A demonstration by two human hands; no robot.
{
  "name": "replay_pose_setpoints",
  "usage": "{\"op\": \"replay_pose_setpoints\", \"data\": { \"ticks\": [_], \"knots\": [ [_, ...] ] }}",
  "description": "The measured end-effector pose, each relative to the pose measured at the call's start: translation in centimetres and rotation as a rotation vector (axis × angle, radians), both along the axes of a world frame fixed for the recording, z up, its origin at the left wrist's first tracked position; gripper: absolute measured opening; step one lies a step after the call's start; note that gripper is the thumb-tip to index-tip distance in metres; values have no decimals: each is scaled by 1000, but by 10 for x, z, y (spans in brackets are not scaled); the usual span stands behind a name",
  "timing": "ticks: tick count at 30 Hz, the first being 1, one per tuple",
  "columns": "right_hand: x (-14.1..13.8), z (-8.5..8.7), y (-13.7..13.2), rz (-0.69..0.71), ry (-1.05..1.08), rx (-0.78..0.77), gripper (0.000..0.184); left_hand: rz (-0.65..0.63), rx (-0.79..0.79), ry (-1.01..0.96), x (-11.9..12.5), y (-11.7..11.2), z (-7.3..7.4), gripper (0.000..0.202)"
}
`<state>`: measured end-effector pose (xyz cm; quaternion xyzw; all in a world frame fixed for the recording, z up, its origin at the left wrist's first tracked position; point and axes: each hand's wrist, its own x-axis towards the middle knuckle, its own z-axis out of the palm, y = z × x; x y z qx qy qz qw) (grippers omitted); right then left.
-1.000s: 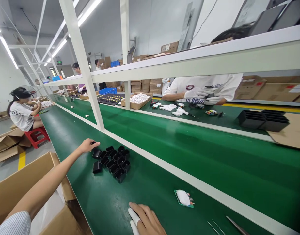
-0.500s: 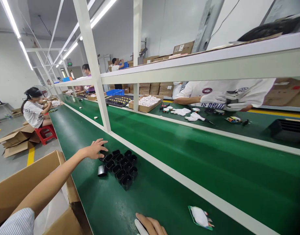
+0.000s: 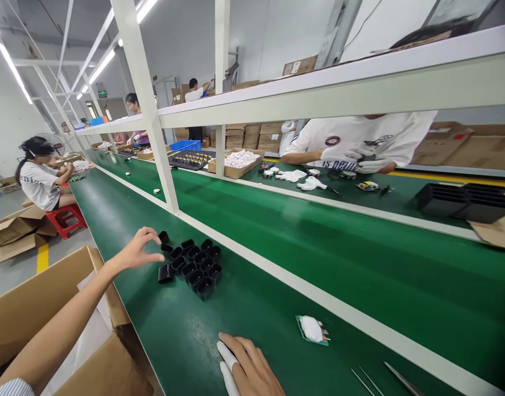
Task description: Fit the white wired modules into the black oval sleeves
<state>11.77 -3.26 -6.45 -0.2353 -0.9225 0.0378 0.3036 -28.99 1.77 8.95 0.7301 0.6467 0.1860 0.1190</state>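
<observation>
My left hand [image 3: 142, 250] is held out over the table's left side, thumb and fingers spread with nothing between them. Just right of it stands a cluster of small black plastic cups [image 3: 189, 269], most with their openings up. One black cup [image 3: 165, 273] lies on its side below my left fingertips. My right hand [image 3: 250, 366] rests on the green tabletop at the bottom, fingers stretched out, with white covers on two digits. Right of it lies a green circuit board [image 3: 312, 329] with a white pad on top and wires at one side.
An open cardboard box [image 3: 81, 330] stands at the table's left edge. Metal tweezers [image 3: 400, 379] lie at bottom right. A white upright post [image 3: 153, 126] and rail divide the table. Across it, a gloved co-worker [image 3: 355, 146] handles parts near black trays [image 3: 462, 201].
My left hand has drawn back slightly from the cups, its thumb and fingers now apart. More of my right hand shows on the table. The view has shifted, bringing the tweezers in.
</observation>
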Motion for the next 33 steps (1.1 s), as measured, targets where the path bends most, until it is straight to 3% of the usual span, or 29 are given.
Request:
{"op": "replay_pose_setpoints", "data": {
  "ticks": [3, 8, 14, 17, 20, 23, 26, 33],
  "knots": [
    [0, 1, -2, -21, -9, -30, 17, -61, -45, -16, 16, -21, -9, 51],
    [2, 4, -6, -20, -25, -68, 30, -38, -66, -29, 31, -30, -21, 25],
    [2, 10, -9, -41, 10, -82, 36, 114, -10, -86, 8, 2, -16, 44],
    [1, 11, -10, -59, 25, -76, 33, 252, 43, -153, 2, 21, -23, 68],
    [1, 9, -10, -67, 19, -90, 36, 314, 39, -224, 7, 38, -36, 72],
    [1, 5, -10, -65, 9, -96, 35, 288, 4, -246, 18, 50, -45, 65],
    [0, 0, -9, -76, 33, -75, 28, 224, -22, -197, 26, 56, -44, 61],
    [-1, -5, -5, -74, 66, -55, 16, -7, -67, 101, 28, 61, -13, 45]
  ]
}}
